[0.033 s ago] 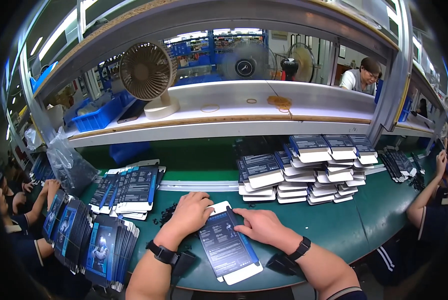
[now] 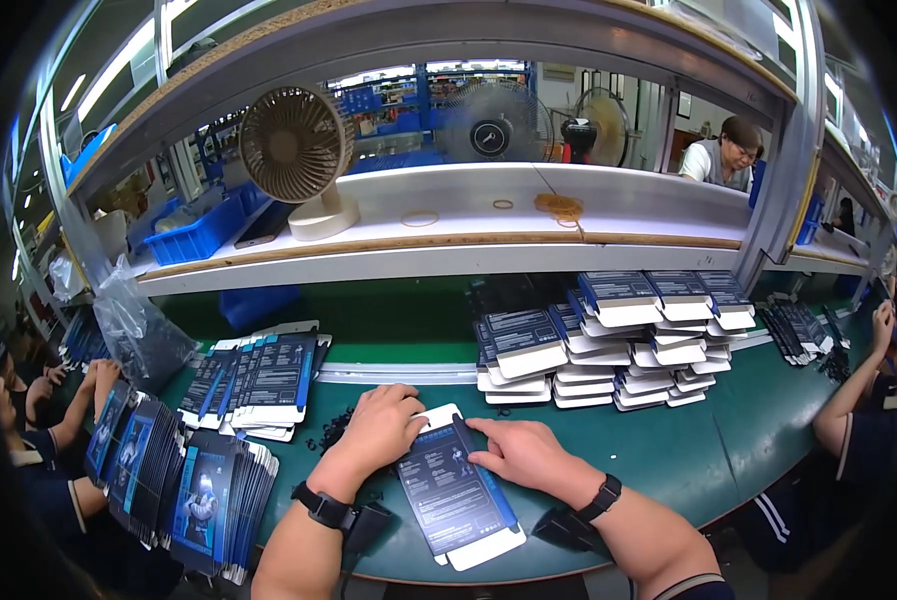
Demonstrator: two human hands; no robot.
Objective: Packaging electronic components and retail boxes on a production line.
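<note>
A flattened dark blue printed carton [image 2: 453,490] with white end flaps lies in front of me on the green table, slightly tilted. My left hand [image 2: 381,425] grips its upper left corner, fingers bent and thumb on the white top flap. At the upper right edge, my right hand [image 2: 528,452] holds the carton between a stretched index finger and the thumb, other fingers curled. Small black plastic pieces [image 2: 330,430] lie in a heap beside my left hand, partly covered by it. Both wrists wear dark bands.
Stacked cartons [image 2: 608,345] stand at the back right. Flat cartons [image 2: 258,385] lie at the left, with an upright row [image 2: 203,500] nearer me. A clear bag [image 2: 143,325] sits behind them. Overhead, the shelf [image 2: 448,245] carries a fan [image 2: 296,145]. People work on both sides.
</note>
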